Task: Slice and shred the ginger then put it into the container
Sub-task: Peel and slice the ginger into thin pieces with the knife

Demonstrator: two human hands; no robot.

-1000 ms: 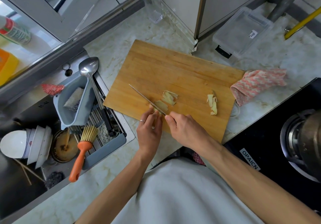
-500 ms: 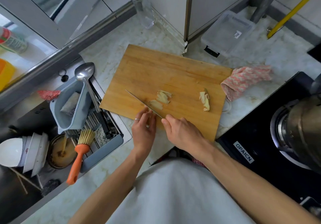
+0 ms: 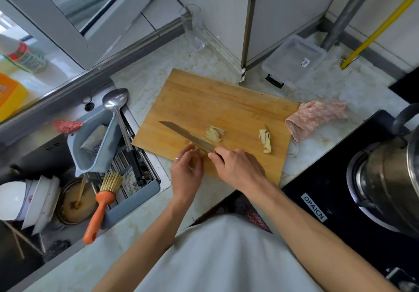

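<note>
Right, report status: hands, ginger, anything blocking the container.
Right hand grips knife, left hand pinning ginger on cutting board. Two cut piles beside the blade. Container behind the board, path unobstructed.

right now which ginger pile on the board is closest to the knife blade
The middle pile of ginger slices, lying right beside the knife blade. The other pile sits apart, toward the board's right end near the pink cloth.

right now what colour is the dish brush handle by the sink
Orange, on the bristled dish brush; head view.
</note>
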